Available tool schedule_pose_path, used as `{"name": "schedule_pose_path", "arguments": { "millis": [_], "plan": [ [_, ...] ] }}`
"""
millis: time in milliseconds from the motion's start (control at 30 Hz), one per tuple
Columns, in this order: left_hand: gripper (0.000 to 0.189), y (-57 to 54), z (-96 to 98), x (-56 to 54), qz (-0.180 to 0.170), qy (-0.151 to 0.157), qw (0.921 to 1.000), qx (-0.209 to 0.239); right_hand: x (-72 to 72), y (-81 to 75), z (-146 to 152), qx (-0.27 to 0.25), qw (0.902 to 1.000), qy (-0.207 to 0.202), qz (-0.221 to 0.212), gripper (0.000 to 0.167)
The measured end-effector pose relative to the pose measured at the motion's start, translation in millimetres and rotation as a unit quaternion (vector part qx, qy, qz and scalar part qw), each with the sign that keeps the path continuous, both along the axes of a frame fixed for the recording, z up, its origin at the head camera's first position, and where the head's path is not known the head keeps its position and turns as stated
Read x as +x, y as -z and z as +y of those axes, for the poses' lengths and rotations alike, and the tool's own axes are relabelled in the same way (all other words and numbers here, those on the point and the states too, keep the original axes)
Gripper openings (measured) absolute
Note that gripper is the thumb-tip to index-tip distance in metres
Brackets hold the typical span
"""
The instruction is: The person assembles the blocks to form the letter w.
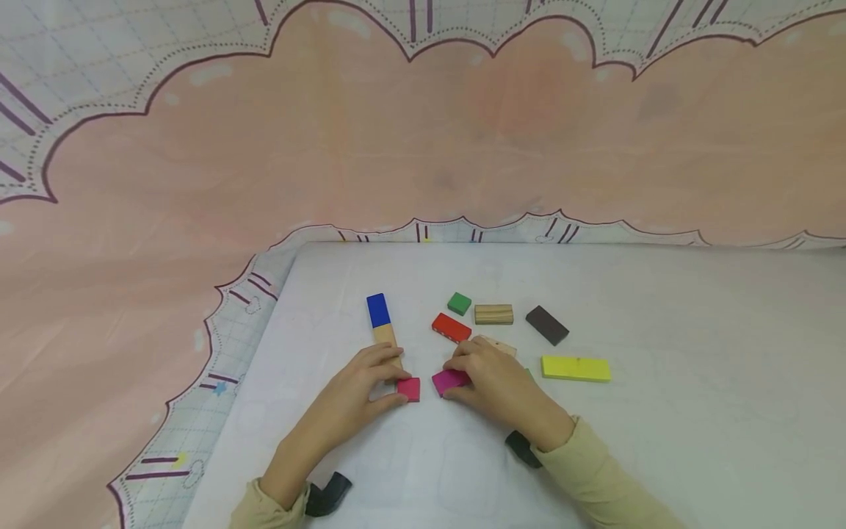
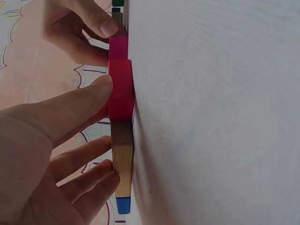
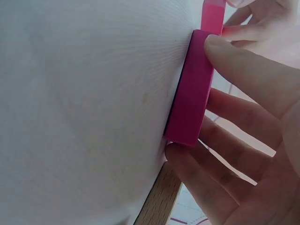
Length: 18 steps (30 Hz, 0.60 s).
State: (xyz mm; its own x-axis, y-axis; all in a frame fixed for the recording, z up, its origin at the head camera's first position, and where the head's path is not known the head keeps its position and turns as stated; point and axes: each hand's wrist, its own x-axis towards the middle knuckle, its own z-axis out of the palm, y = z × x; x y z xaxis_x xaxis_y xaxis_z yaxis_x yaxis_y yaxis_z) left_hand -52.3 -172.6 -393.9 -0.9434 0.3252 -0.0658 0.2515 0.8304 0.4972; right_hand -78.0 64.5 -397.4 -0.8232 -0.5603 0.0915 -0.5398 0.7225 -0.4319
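Observation:
My left hand (image 1: 353, 393) pinches a pinkish-red block (image 1: 410, 389) between thumb and fingers, low on the white table (image 1: 370, 455). Running up from that block is a line made of a plain wooden block (image 1: 384, 335) and a blue block (image 1: 379, 311) at its far end. In the left wrist view, the other left fingers lie along the side of the wooden block (image 2: 123, 164). My right hand (image 1: 492, 382) grips a magenta block (image 1: 448, 381), thumb on its near side. A short gap separates it from the pinkish-red block in the head view.
Right of the line lie a green block (image 1: 459, 303), a red block (image 1: 452, 328), a striped wooden block (image 1: 493, 314), a dark brown block (image 1: 547, 325) and a long yellow block (image 1: 576, 369). A pale wooden block (image 1: 501, 345) is partly hidden behind my right hand.

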Motion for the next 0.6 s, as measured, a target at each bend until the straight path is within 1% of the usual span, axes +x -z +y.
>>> {"name": "schedule_pose_path", "arguments": {
  "millis": [167,433,600],
  "plan": [
    [0.029,-0.6,-0.2,0.4,0.0,0.0,1.0,0.002,-0.5,-1.5,-1.9,0.004,0.9999,0.009,-0.006,0.035],
    [0.028,0.1,-0.9,0.2,0.001,0.001,1.0,0.008,-3.3,0.1,-8.0,-0.007,0.9997,0.024,0.002,0.031],
    [0.028,0.5,-1.1,0.1,0.001,0.0,1.0,0.009,-6.0,0.2,-13.9,0.002,0.9991,0.042,-0.002,0.031]
  ]
}}
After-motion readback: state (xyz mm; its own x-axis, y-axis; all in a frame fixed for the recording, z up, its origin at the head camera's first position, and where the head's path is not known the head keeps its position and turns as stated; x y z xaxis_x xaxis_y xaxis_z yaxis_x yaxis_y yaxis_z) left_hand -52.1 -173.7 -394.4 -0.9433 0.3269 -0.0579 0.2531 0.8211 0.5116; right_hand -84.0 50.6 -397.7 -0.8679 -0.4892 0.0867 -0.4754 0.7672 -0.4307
